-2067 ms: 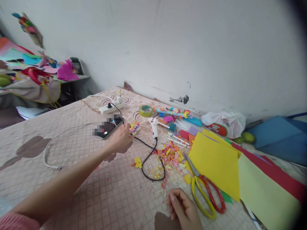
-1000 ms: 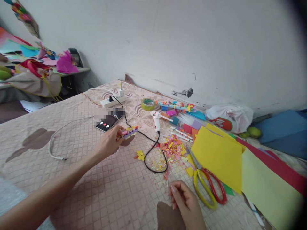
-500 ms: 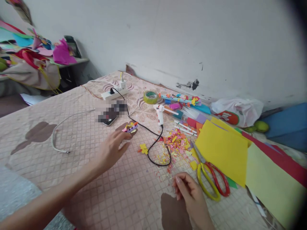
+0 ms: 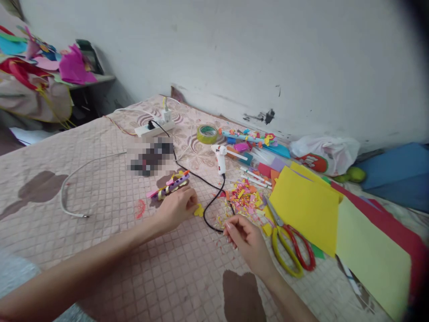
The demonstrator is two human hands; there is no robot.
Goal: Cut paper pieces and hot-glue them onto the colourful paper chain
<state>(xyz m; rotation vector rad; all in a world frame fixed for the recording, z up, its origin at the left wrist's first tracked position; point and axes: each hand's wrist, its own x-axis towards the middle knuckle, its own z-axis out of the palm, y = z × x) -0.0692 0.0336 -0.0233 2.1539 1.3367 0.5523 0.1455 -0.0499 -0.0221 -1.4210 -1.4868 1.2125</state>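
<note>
My left hand [image 4: 177,208] rests on the checked cloth with its fingers curled, the fingertips pinched on a small yellow flower cutout [image 4: 199,210]. Just beyond it lies a decorated strip [image 4: 172,184] of purple, yellow and pink pieces, free of the hand. My right hand [image 4: 247,240] hovers low near the pile of paper scraps [image 4: 243,199], fingers bent together in a loose pinch; what they hold, if anything, is hidden. A black cord [image 4: 211,214] loops between the two hands.
A white glue gun [image 4: 220,157], tape roll [image 4: 207,133], power strip [image 4: 152,129] and blurred phone [image 4: 150,156] lie farther back. Yellow-and-red scissors [image 4: 291,250] and a yellow paper sheet [image 4: 306,210] sit to the right. A white cable [image 4: 72,188] curves at left.
My left hand has let go of the decorated strip, which now lies on the cloth, and drawn back to the yellow flower. My right hand has moved forward toward the scraps.
</note>
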